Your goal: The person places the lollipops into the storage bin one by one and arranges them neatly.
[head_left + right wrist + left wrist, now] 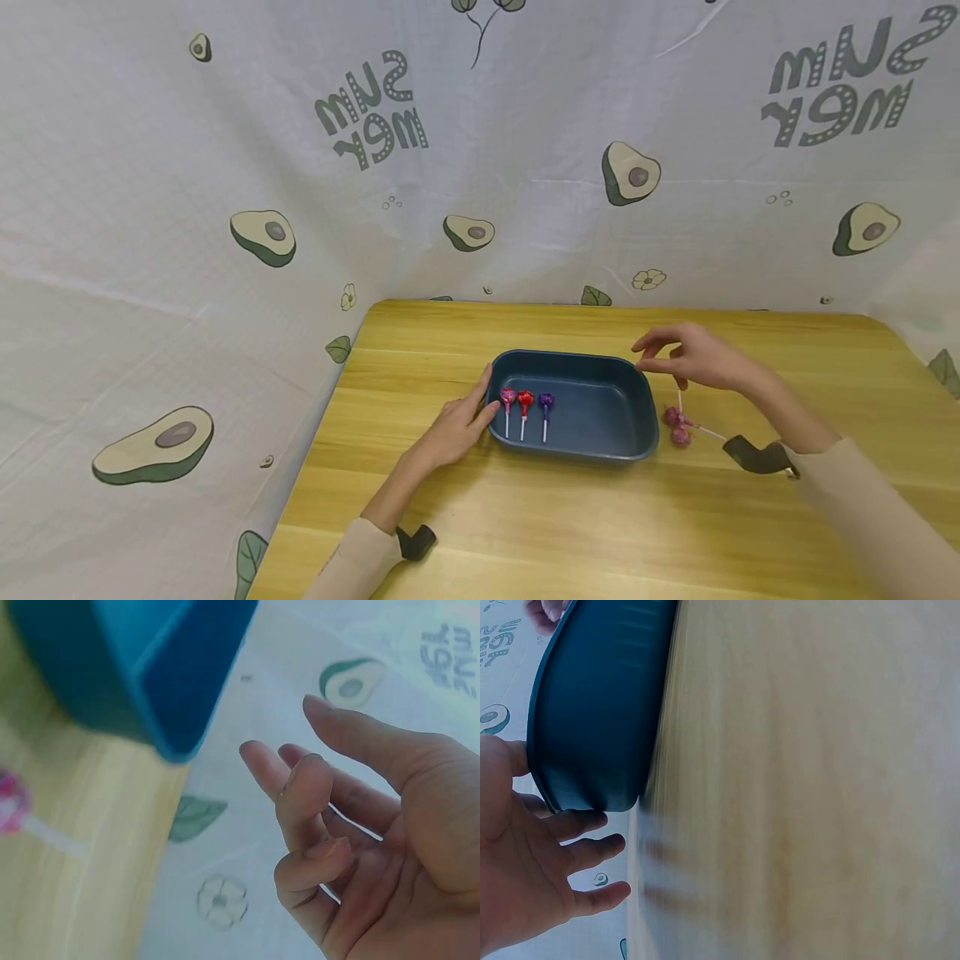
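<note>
A dark blue tray (592,446) holds a pink lollipop (507,396), a red lollipop (525,400) and a purple lollipop (546,402), side by side with sticks toward the near side. My left hand (453,427) holds the tray's left end, thumb over the rim and fingers against the outside; in the left wrist view its other fingers (596,851) are spread. Above the table by the tray's far right corner, my right hand (693,357) has loosely bent fingers and nothing in them. Below it, pinkish-purple lollipops (681,437) lie together right of the tray.
The tray stands on a wooden table (525,533). A white cloth (525,150) printed with avocados hangs behind the table and along its left side. Dark bands (753,454) with small mounts sit on both wrists.
</note>
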Demonstrator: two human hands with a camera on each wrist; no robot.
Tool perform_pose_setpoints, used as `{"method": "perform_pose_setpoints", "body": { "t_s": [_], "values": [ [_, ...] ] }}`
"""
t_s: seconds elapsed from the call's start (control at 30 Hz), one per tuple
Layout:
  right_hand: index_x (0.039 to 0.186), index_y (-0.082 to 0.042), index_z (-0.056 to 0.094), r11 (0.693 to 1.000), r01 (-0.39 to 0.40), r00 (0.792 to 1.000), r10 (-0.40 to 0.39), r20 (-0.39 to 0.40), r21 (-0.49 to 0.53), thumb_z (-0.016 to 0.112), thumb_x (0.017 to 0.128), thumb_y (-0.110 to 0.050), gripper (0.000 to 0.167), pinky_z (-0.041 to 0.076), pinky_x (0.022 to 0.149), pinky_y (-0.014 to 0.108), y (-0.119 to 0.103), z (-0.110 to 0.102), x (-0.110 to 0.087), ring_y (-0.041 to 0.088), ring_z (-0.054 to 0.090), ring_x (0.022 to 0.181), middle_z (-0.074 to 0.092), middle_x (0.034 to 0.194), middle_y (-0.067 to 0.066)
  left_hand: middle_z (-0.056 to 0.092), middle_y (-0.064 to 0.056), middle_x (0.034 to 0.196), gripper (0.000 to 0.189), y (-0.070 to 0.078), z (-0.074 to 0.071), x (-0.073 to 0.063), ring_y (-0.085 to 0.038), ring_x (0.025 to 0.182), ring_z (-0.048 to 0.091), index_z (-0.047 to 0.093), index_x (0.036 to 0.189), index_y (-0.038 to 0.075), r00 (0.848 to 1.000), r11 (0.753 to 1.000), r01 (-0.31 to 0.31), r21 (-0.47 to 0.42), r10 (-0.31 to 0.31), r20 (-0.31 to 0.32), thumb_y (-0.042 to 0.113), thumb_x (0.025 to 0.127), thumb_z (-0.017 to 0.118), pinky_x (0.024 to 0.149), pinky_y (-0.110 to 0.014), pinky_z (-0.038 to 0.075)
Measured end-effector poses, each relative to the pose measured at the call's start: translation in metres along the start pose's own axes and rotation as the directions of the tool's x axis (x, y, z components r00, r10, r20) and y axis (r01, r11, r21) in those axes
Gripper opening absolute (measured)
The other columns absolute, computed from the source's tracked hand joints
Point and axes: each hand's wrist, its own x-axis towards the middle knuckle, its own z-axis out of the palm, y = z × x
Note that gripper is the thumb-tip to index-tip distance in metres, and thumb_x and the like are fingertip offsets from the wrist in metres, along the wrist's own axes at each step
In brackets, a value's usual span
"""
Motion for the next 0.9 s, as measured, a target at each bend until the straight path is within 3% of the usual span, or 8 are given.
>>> {"method": "perform_pose_setpoints", "body": {
  "t_s": [0.23,0.47,0.77,0.9],
  "values": [
    [0.118,0.007,0.069,0.998,-0.053,0.997,0.051,-0.060,-0.026,0.071,0.098,-0.010,0.026,0.049,0.047,0.028,0.024,-0.003,-0.037,0.010,0.049,0.045,0.071,0.100,0.012,0.033,-0.009,0.167,0.068,0.002,0.000,0.000,-0.033,0.151,0.041,0.010,0.168,0.018,1.000,1.000,0.011,0.001,-0.011,-0.002,0.040,0.112,0.042,0.125,-0.053,0.033],
    [0.114,0.006,0.071,0.988,-0.144,0.987,0.139,-0.077,-0.062,0.071,0.098,-0.016,0.027,0.048,0.047,0.028,0.041,0.014,-0.060,0.012,0.051,0.044,0.073,0.097,0.010,0.034,-0.010,0.167,0.068,0.003,0.000,-0.001,-0.033,0.151,0.041,0.010,0.168,0.020,1.000,1.000,0.016,-0.017,-0.016,-0.007,0.038,0.112,0.044,0.124,-0.052,0.035],
    [0.110,0.005,0.074,0.941,-0.305,0.950,0.290,-0.114,-0.145,0.074,0.095,-0.028,0.036,0.044,0.047,0.026,0.055,0.043,-0.079,0.016,0.057,0.046,0.076,0.095,0.014,0.033,-0.009,0.167,0.069,0.001,0.001,-0.001,-0.032,0.151,0.041,0.009,0.168,0.020,1.000,1.000,-0.005,-0.009,0.005,-0.004,0.042,0.112,0.042,0.125,-0.051,0.034],
    [0.105,0.003,0.076,0.911,-0.371,0.927,0.353,-0.128,-0.181,0.077,0.092,-0.042,0.047,0.050,0.054,0.030,0.054,0.052,-0.082,0.016,0.064,0.061,0.077,0.094,0.015,0.033,-0.009,0.167,0.070,0.000,0.001,-0.001,-0.032,0.152,0.040,0.009,0.168,0.020,1.000,1.000,-0.003,-0.015,0.003,-0.001,0.042,0.112,0.042,0.125,-0.051,0.033]
  ]
}}
